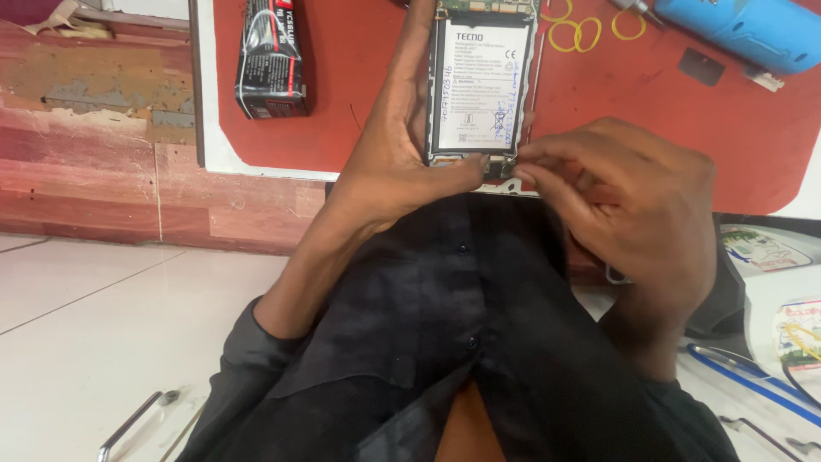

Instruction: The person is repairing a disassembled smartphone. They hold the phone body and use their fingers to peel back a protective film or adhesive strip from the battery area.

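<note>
Left hand (389, 162) gripping opened phone (481, 85) over red tabletop (342, 103), right hand (629, 192) fingertips (523, 167) pinched tight at its bottom edge.

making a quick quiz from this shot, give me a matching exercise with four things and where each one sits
Things:
1. opened phone
2. black tube
3. yellow rubber bands
4. blue tool

Places:
a. top right corner of the red mat
b. held between both hands
c. left part of the mat
d. just right of the phone's top

Pairs: 1-b, 2-c, 3-d, 4-a
</note>
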